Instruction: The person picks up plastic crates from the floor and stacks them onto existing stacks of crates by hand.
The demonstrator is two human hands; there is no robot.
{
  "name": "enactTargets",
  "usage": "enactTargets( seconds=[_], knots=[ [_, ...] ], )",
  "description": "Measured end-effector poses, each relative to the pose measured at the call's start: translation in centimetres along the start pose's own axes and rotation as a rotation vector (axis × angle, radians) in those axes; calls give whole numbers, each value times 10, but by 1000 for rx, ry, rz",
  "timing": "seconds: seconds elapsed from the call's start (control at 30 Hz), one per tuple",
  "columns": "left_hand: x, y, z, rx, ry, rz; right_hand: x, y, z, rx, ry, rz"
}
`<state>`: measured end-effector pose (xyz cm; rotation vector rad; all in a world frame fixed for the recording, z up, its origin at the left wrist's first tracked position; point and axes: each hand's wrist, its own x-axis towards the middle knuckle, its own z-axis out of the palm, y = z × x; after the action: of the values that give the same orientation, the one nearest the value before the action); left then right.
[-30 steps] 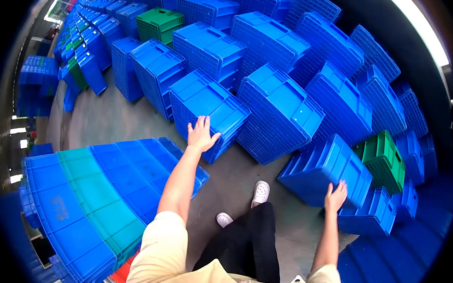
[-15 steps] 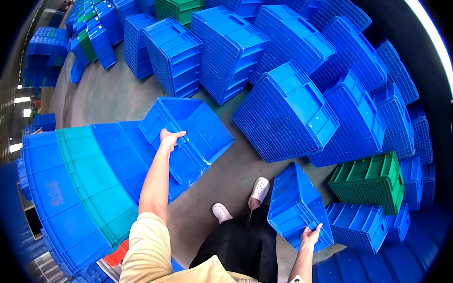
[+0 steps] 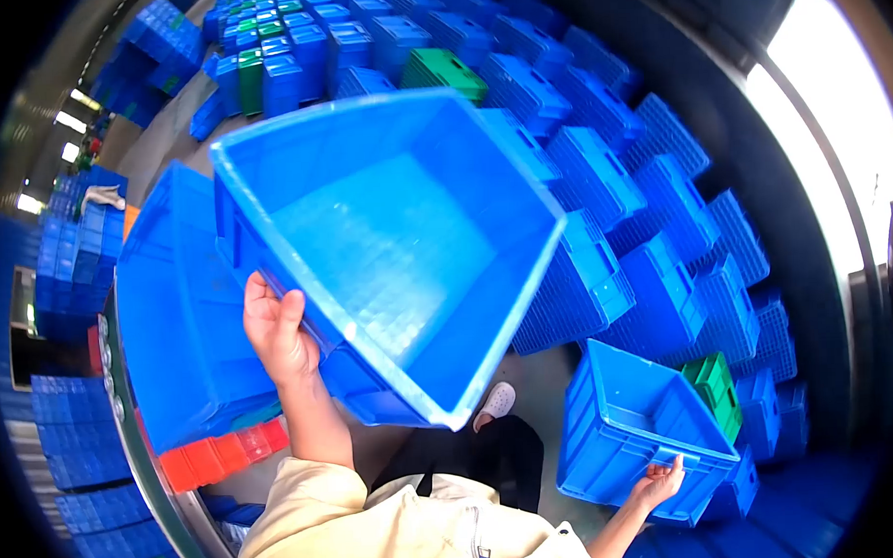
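Note:
My left hand (image 3: pixel 283 329) is closed on the rim of a blue plastic crate (image 3: pixel 391 246), raised close to the camera and tilted so its bare inside faces me. Lower right, my right hand (image 3: pixel 660 482) grips the rim of a second blue crate (image 3: pixel 602 449), which hangs beside my leg with its open top tilted upward. Left of the raised crate stand more blue crates (image 3: pixel 187 318), partly hidden behind it and my left arm. The underside of the raised crate cannot be seen.
Rows of blue crates (image 3: pixel 600 180) cover the floor ahead and to the right, with green crates (image 3: pixel 444 74) (image 3: pixel 714 396) among them. Red crates (image 3: pixel 222 456) sit at lower left near a curved metal edge (image 3: pixel 159 496). One pale shoe (image 3: pixel 497 401) shows below.
My left hand has lifted its crate up from the end of the crate row toward the camera. The right-hand crate has swung slightly right. The view has tilted upward.

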<state>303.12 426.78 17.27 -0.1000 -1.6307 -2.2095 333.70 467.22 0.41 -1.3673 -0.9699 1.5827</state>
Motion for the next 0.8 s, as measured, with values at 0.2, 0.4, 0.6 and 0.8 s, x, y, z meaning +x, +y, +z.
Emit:
enactTargets(
  seconds=[0.2, 0.4, 0.6, 0.8],
  knots=[
    [-44, 100, -42, -233, 336, 293, -31, -55, 11, 62, -203, -253],
    [-101, 177, -119, -784, 550, 386, -55, -125, -1, 211, -472, -292],
    [-100, 189, -217, -586, 451, 595, -171, -184, 82, 647, -659, -249],
    [-85, 200, -256, -587, 367, 727, -292, -216, 127, 1035, -1315, -335]
  ],
)
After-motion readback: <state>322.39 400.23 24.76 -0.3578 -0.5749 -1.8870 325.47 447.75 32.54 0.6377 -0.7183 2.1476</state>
